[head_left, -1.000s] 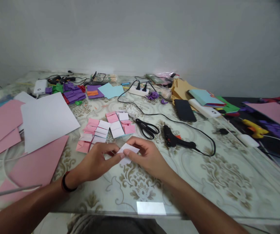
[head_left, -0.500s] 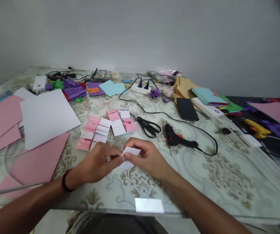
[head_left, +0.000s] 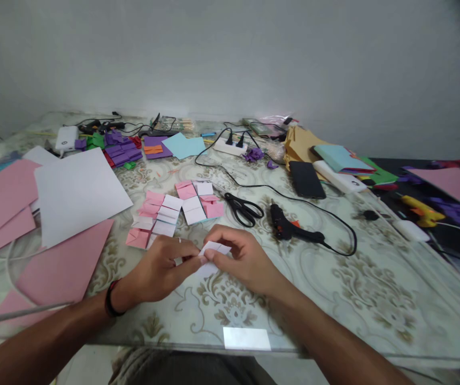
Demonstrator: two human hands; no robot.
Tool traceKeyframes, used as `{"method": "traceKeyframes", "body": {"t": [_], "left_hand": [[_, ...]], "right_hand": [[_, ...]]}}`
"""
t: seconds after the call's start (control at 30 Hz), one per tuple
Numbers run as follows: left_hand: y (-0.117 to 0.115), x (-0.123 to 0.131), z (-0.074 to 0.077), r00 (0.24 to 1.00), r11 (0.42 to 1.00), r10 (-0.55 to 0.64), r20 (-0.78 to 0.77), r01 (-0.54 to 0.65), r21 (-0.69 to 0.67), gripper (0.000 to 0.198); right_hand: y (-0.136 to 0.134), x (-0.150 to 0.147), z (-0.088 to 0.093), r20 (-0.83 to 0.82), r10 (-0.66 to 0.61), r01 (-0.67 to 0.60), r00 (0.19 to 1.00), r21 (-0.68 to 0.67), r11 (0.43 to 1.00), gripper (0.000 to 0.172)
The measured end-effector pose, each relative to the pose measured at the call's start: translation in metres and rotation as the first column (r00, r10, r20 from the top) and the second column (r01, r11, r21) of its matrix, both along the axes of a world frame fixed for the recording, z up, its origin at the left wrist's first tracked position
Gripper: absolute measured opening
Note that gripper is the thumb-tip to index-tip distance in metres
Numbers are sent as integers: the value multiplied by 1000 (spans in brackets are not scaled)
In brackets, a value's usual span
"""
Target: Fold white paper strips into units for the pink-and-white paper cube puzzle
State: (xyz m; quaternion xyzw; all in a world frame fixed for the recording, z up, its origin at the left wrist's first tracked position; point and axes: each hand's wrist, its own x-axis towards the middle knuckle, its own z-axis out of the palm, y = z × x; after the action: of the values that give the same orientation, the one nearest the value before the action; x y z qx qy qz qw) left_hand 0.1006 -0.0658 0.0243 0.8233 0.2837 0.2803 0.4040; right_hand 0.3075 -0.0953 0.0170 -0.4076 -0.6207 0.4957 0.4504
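Note:
A small white piece of paper (head_left: pixel 219 247) with a fold line is pinched between both hands over the table's near middle. My left hand (head_left: pixel 166 267) grips its left edge, fingers closed. Closed too, my right hand (head_left: pixel 242 259) has its thumb on top of the paper and its fingers behind. Just beyond the left hand lie folded pink and white paper pieces (head_left: pixel 159 214), with a second such group (head_left: pixel 199 202) to their right. Black scissors (head_left: pixel 245 208) rest past the right hand, and a black glue gun (head_left: pixel 294 227) is to the right of them.
White sheets (head_left: pixel 81 192) and pink sheets (head_left: pixel 59 270) cover the left side. At the back stand a power strip (head_left: pixel 230 146) and purple folded papers (head_left: pixel 122 151). A phone (head_left: pixel 307 179) and tan envelopes (head_left: pixel 301 143) lie right. The glue gun's cord (head_left: pixel 266 186) loops across the table.
Both hands stay in nearly the same place on the white paper. A crease line now shows on its upper face.

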Motion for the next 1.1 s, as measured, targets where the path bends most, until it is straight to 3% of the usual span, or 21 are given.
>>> {"method": "traceKeyframes", "body": {"t": [0.2, 0.53, 0.73, 0.87, 1.1], "left_hand": [[4, -2, 3, 997, 998, 58, -60, -59, -15, 37], [7, -2, 5, 990, 991, 119, -76, -124, -52, 41], [9, -2, 4, 987, 989, 132, -94, -137, -50, 34], [7, -2, 4, 991, 994, 75, -110, -84, -73, 24], [7, -3, 0, 993, 987, 97, -68, -104, -119, 29]], "right_hand": [[2, 3, 1, -17, -22, 20, 1000, -102, 995, 18], [2, 1, 2, 68, -56, 65, 996, -130, 989, 20], [1, 1, 2, 82, -31, 38, 996, -89, 995, 15], [-1, 0, 4, 104, 5, 0, 995, -49, 999, 11], [-1, 3, 2, 118, 32, -26, 992, -52, 998, 23]]}}
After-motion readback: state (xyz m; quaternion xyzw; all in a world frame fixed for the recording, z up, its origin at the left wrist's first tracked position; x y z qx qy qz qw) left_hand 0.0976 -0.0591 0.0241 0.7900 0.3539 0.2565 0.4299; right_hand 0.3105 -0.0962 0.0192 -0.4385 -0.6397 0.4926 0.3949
